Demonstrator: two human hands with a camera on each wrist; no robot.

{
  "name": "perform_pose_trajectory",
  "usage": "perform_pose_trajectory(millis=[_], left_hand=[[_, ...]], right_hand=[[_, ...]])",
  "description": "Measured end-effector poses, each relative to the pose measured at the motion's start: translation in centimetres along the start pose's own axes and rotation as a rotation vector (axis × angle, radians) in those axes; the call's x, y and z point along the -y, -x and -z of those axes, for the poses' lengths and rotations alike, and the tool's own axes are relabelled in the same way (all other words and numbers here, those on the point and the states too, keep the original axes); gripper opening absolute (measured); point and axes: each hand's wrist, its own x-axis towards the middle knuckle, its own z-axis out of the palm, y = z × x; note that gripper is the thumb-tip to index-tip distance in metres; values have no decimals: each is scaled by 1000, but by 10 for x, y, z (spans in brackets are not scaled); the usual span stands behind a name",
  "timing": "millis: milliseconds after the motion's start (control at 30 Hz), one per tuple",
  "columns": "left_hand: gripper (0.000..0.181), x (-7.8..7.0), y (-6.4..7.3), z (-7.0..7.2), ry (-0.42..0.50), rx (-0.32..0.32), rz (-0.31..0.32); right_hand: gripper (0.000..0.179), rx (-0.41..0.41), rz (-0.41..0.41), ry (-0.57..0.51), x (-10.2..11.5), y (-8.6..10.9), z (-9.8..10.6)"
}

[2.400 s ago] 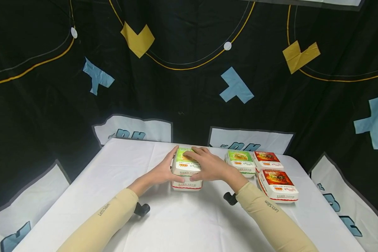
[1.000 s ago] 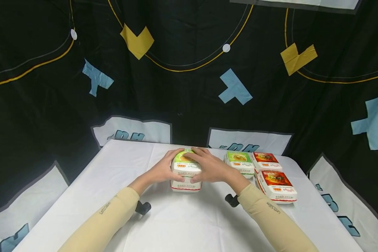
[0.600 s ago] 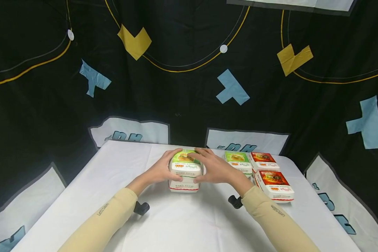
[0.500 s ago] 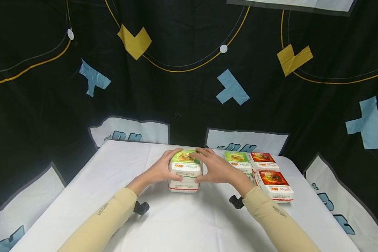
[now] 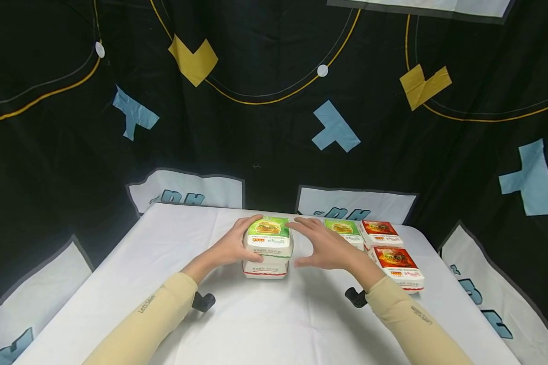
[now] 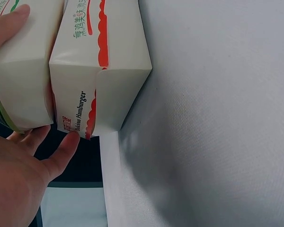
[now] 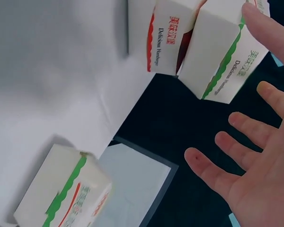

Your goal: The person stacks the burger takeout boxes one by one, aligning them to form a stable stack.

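A green-topped hamburger box (image 5: 268, 235) sits on a red-trimmed hamburger box (image 5: 265, 270), the two stacked near the table's far side. My left hand (image 5: 232, 247) grips the upper box from its left, thumb on the front face and fingers round the back edge. In the left wrist view, one fingertip reaches the lower box (image 6: 78, 78) at its side. To the right of the stack, my right hand (image 5: 327, 247) is spread with nothing in it. The right wrist view shows its fingers (image 7: 213, 170) apart from the green-trimmed box (image 7: 217, 52).
Another green-topped box (image 5: 344, 227) stands right of the stack, partly behind my right hand. Beside it are two red-topped boxes, a rear one (image 5: 381, 232) and a nearer one (image 5: 396, 266). All rest on a white-covered table (image 5: 251, 324) with a black curtain (image 5: 265, 142) behind.
My right hand has let go of the upper green-topped box and moved off to the right. The left hand stays on the box, and the stack stands as before.
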Motion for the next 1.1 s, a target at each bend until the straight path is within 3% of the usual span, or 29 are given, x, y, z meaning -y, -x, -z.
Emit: perform_pose_trajectory(millis=[367,600,1100], left_hand=[[113,0,0,1,-19,-17,-3],[114,0,-1,0,-13,-6,-9],[113,2,-1,0,-8,-11,-10]], right_hand=[[87,-5,-3,44,-16,20,7],[85,-3,-45,-4,-29,39,9],[87,-9,-36,37,-63,66,11]])
